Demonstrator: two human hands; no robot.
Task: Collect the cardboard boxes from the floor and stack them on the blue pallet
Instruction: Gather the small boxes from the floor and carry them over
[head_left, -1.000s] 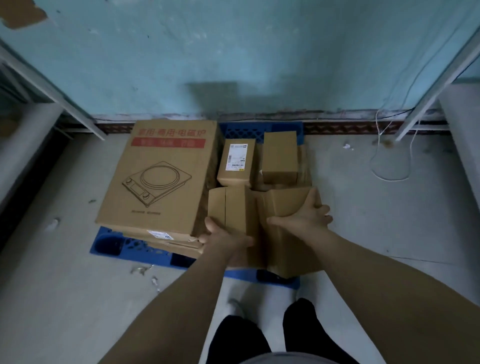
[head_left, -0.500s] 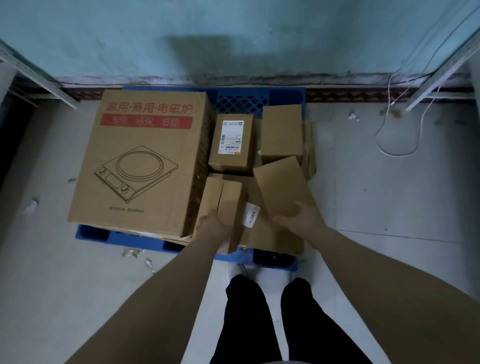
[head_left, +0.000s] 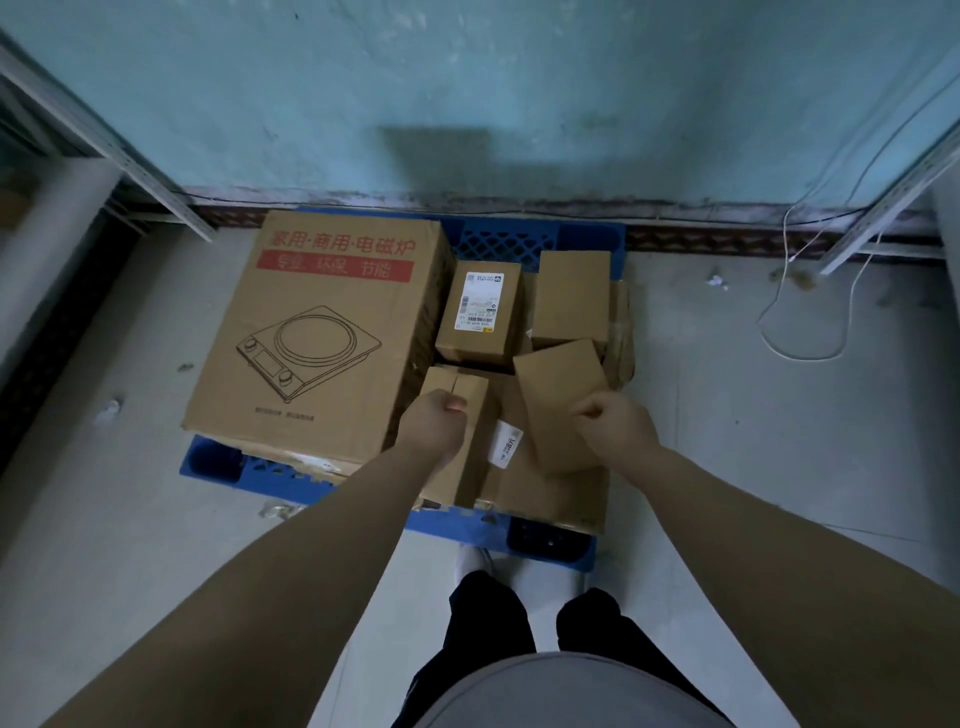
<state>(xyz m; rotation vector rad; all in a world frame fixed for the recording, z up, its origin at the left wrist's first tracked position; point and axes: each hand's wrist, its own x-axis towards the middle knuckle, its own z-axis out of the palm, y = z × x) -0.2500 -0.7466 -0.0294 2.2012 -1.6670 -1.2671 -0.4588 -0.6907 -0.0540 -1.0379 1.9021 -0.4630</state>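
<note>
Here both of your hands are over the near part of the blue pallet (head_left: 498, 241), which lies on the floor against the turquoise wall. Your left hand (head_left: 434, 418) is curled into a fist, and I see nothing gripped in it. It is over the far end of the narrow box (head_left: 470, 457), which lies at the near edge of the pallet; I cannot tell whether the hand touches the cardboard. Your right hand (head_left: 615, 423) is also closed in a fist and has nothing in it. It is at the right edge of the tilted box (head_left: 556, 395), which lies askew on a flat box (head_left: 550, 499) that carries a white sticker (head_left: 506, 441). So the tilted box is between your two hands, and the sticker shows in the gap between the narrow box and the tilted one. Behind your hands, nearer to the wall, the labelled box (head_left: 480, 317) and the plain box (head_left: 571, 296) stand side by side. The large box (head_left: 322, 332), with a drawing of a cooker and red print, fills the left side of the pallet, just beside the narrow box. A white cable (head_left: 800, 356) lies on the floor to the right, well apart from the pallet.
</note>
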